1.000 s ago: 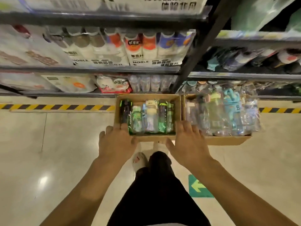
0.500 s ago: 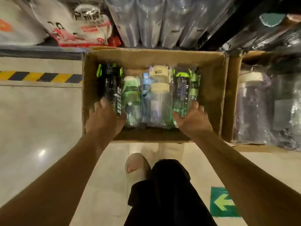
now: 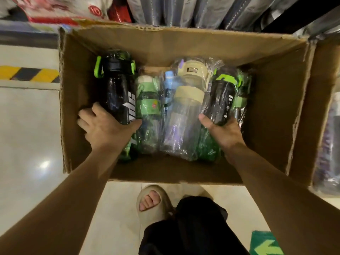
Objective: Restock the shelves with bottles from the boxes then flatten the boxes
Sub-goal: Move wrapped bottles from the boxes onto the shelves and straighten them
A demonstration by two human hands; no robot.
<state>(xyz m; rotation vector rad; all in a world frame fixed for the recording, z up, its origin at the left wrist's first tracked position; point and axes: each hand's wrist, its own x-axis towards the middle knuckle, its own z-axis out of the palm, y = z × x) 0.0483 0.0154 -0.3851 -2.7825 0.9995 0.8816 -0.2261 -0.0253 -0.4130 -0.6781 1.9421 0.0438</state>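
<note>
Pale floor [image 3: 27, 135] lies under the cardboard box [image 3: 165, 41], beside the bottom shelf [image 3: 27, 36]. We are closer than before, and our hands have gone deeper inside. Our left hand [image 3: 108, 127] wraps the black bottle [image 3: 117, 92]. Our right hand [image 3: 223, 132] wraps the dark bottle with the green lid [image 3: 223, 96]. Both bottles lie in the box. Bare room shows along both side walls.

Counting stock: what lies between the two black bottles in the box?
Head view: a green-banded bottle, a blue-capped bottle and two beige-lidded bottles, wrapped.
</note>
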